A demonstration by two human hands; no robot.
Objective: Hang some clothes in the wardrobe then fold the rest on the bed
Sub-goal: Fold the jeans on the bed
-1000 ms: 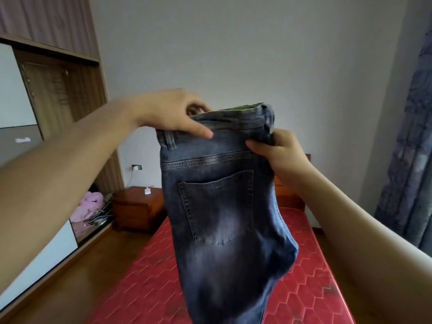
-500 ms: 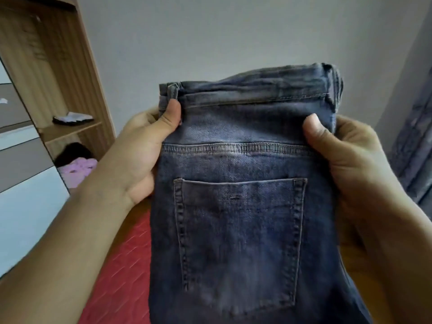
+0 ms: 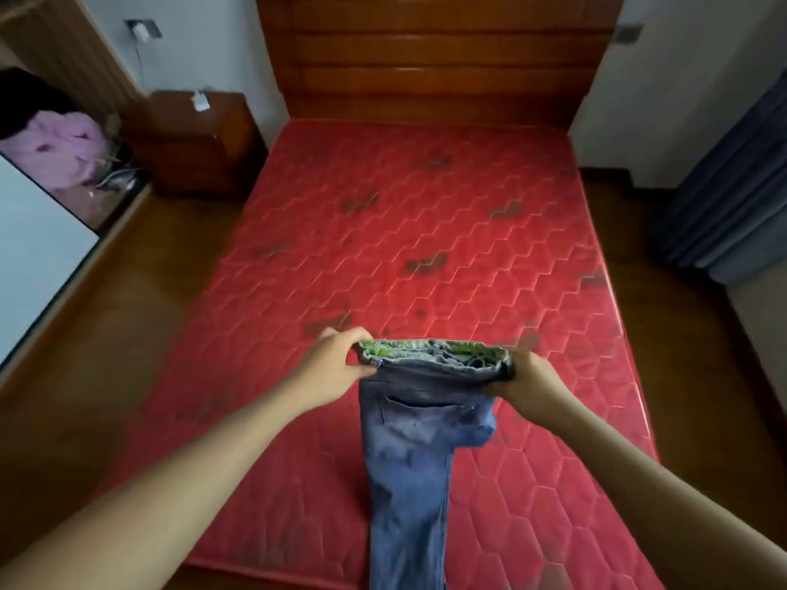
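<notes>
A pair of blue jeans point(image 3: 411, 453), folded lengthwise with a back pocket facing me, hangs over the near part of the red quilted bed point(image 3: 426, 232). Green lining shows inside the waistband. My left hand point(image 3: 336, 368) grips the left end of the waistband. My right hand point(image 3: 526, 383) grips the right end. The legs run down past the foot of the bed and out of the bottom of the frame.
A wooden headboard point(image 3: 434, 57) stands at the far end. A brown nightstand point(image 3: 200, 142) sits left of the bed. The open wardrobe point(image 3: 64, 134) at far left holds a pink garment point(image 3: 59, 151). Dark curtains point(image 3: 741, 198) hang on the right. Wooden floor surrounds the bed.
The jeans have come down from face height to low over the near end of the bed, and my view has tipped downward. Both hands still grip the waistband.
</notes>
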